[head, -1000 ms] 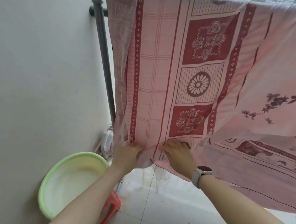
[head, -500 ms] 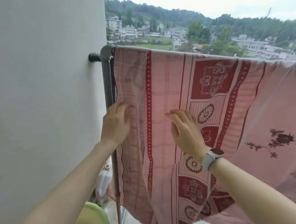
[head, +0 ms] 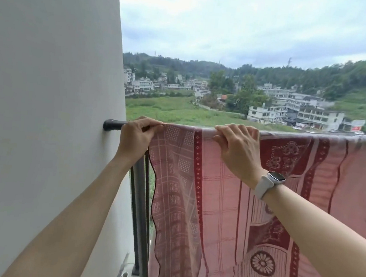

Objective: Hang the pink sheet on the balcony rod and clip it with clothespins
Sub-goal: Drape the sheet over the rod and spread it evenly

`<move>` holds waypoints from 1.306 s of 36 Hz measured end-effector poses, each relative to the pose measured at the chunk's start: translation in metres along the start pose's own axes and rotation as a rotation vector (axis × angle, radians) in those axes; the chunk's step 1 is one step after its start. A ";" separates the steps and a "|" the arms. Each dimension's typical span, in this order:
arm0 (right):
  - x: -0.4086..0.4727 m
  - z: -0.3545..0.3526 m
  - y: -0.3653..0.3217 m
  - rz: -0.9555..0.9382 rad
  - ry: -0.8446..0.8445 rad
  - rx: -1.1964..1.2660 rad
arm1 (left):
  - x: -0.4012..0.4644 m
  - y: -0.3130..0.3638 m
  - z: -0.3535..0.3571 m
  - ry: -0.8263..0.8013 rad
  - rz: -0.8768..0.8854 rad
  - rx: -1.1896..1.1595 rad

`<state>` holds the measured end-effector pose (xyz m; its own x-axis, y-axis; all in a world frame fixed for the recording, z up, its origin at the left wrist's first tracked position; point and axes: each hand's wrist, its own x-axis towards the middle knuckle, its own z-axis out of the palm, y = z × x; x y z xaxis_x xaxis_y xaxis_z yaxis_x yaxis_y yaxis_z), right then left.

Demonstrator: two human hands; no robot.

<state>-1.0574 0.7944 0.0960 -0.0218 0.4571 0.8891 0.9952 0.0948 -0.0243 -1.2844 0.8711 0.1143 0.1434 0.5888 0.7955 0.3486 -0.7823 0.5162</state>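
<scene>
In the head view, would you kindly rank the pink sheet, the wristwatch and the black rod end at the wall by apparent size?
1. pink sheet, by far the largest
2. wristwatch
3. black rod end, the bare part only; the left hand hides the rest. The watch is nearer the camera, so 2 and 3 are unsure.

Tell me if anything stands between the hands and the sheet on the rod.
Nothing visible does. The left hand pinches the sheet at its corner on the rod, and the right hand curls over the sheet's top edge there. No clothespins are in view.
</scene>
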 end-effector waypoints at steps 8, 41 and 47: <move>0.032 -0.020 0.003 0.139 0.194 0.111 | 0.023 0.011 -0.019 0.346 0.093 0.094; 0.004 -0.017 0.001 -0.167 0.057 0.078 | -0.004 -0.015 -0.009 0.146 -0.012 0.422; -0.024 -0.038 0.061 -0.018 0.028 -0.072 | -0.020 0.024 0.062 -0.057 0.446 0.507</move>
<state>-0.9924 0.7561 0.0906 -0.0383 0.4305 0.9018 0.9990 0.0381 0.0243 -1.2212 0.8535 0.0909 0.4180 0.2526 0.8726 0.6344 -0.7687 -0.0813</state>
